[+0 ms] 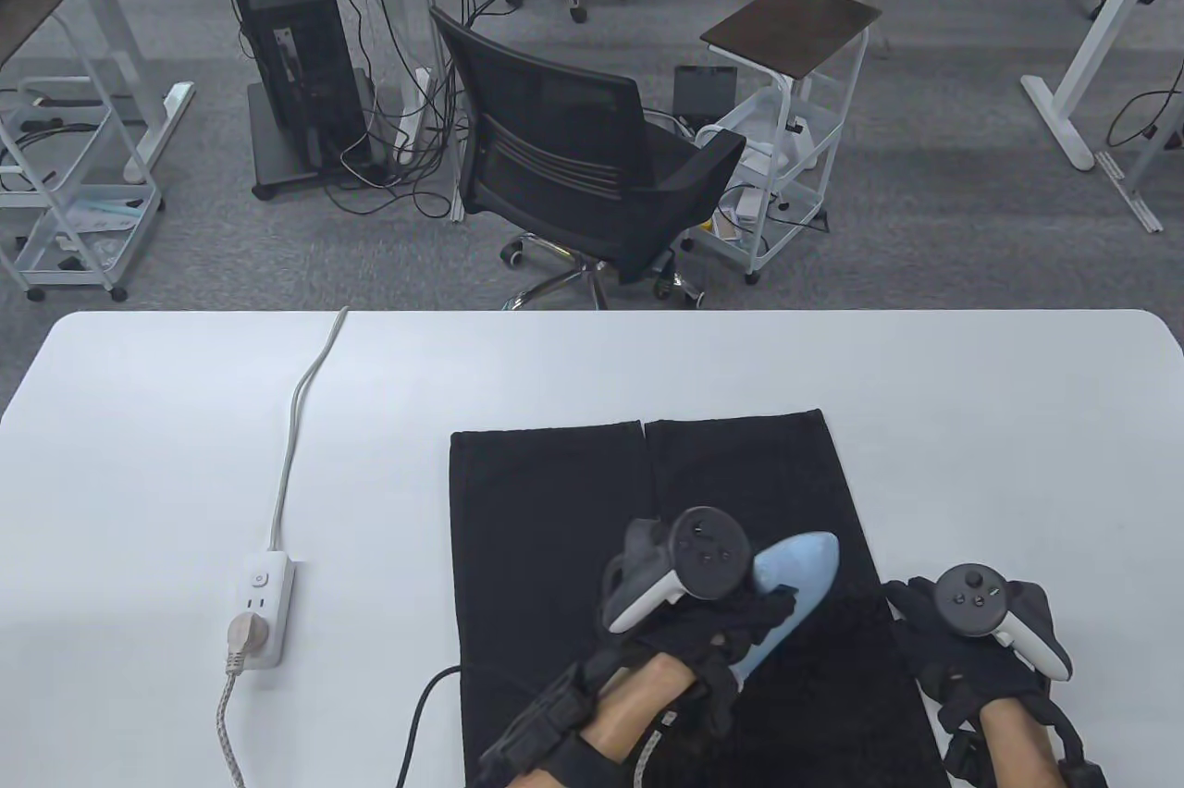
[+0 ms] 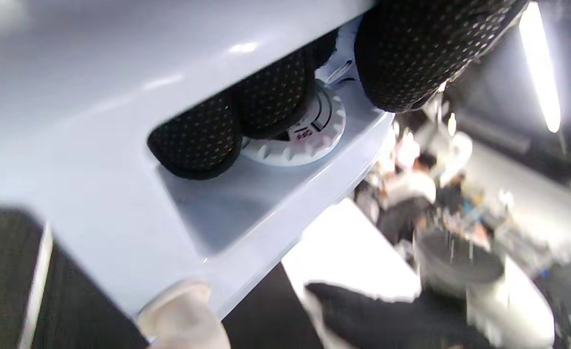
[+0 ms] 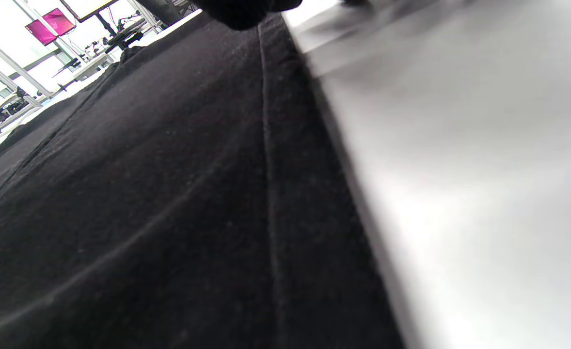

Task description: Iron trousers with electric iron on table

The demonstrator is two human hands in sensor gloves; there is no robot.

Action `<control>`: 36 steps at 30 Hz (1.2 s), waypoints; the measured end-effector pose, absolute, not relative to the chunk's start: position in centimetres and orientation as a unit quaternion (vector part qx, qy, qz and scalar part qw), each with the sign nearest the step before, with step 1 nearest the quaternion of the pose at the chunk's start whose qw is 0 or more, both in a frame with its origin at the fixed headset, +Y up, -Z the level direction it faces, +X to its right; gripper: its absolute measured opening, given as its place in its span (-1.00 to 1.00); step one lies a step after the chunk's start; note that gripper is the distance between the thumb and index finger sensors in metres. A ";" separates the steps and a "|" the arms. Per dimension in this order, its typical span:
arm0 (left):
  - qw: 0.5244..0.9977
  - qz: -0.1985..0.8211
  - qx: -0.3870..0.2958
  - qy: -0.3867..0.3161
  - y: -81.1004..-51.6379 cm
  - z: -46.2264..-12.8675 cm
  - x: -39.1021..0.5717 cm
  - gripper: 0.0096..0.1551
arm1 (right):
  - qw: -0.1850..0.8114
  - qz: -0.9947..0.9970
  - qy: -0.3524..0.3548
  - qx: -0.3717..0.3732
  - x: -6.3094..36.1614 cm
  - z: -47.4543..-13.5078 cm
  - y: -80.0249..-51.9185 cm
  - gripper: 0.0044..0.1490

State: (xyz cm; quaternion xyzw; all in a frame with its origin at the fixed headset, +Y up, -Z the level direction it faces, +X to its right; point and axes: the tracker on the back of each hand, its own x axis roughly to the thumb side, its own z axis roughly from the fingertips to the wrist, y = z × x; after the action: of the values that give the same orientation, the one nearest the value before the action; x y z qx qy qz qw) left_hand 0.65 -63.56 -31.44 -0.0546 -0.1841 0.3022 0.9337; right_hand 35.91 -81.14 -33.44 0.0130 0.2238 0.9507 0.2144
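Black trousers [image 1: 555, 538] lie flat on the white table [image 1: 185, 418], legs pointing away from me. My left hand [image 1: 712, 621] grips the handle of a light blue electric iron [image 1: 797, 564] that rests on the right trouser leg, nose pointing up and right. In the left wrist view my gloved fingers [image 2: 246, 111] wrap the iron's handle [image 2: 120, 72] above its white dial [image 2: 309, 135]. My right hand [image 1: 962, 649] rests flat on the right edge of the trousers and the table. The right wrist view shows the trouser seam [image 3: 266, 145] close up.
A white power strip [image 1: 262, 608] with a plug in it lies left of the trousers, its cable [image 1: 296, 418] running to the far table edge. The iron's black cord [image 1: 425, 705] loops at the near edge. A black office chair [image 1: 573, 159] stands beyond the table.
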 end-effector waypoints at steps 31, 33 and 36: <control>0.905 0.377 0.133 0.149 -74.8 -37.8 -27.9 -0.32 | 0.263 0.936 0.228 0.059 34.9 -33.5 -80.6 -0.17; 0.904 0.376 0.129 0.159 -75.6 -37.6 -28.3 -0.32 | 0.265 0.935 0.228 0.058 34.9 -33.5 -80.6 -0.17; 0.898 0.385 0.126 0.171 -76.8 -37.0 -29.0 -0.33 | 0.264 0.935 0.230 0.059 34.8 -33.5 -80.6 -0.16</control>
State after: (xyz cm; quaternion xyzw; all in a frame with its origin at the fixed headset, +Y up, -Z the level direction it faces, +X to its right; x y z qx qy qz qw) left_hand -28.95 -76.75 -37.02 0.1263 0.1707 0.3845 0.8984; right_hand 34.81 -80.59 -33.49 0.0591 0.2303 0.9348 0.2639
